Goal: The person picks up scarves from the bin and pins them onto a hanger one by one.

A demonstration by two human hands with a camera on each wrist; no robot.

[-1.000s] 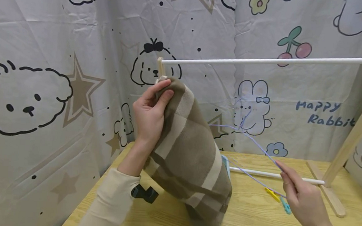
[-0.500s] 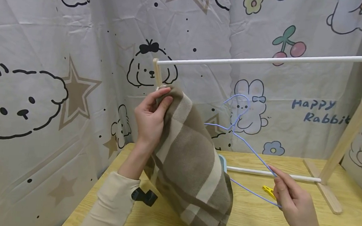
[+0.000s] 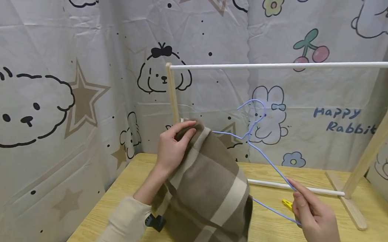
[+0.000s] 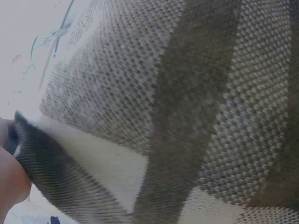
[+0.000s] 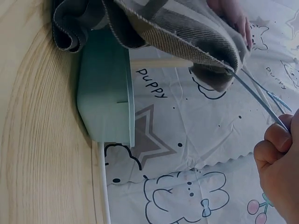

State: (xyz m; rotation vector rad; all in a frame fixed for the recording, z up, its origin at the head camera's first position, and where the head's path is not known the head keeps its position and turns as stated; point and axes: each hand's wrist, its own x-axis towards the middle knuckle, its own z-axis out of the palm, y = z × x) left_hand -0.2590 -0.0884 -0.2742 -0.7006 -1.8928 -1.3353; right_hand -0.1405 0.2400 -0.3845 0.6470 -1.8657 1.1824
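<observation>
Left hand (image 3: pixel 172 145) has a pinching grip on the top edge of a brown-and-cream checked knit cloth (image 3: pixel 210 185), held in front of a white-rod, pale-wood rack (image 3: pixel 284 65) above the yellowish wood-grain worktop (image 3: pixel 120 183). Right hand (image 3: pixel 316 213) grips the right end of a thin periwinkle-blue hanger (image 3: pixel 268 159); its left part runs into or behind the cloth, can't tell how deep. To do this well, probably best to hold the hanger steady, spread the cloth's edge and ease fabric along evenly so nothing snags or bunches, hook clear of folds. Container: pale green plastic bin (image 5: pixel 105 93) on the worktop, partly covered by cloth in the right wrist view; contents not visible.
</observation>
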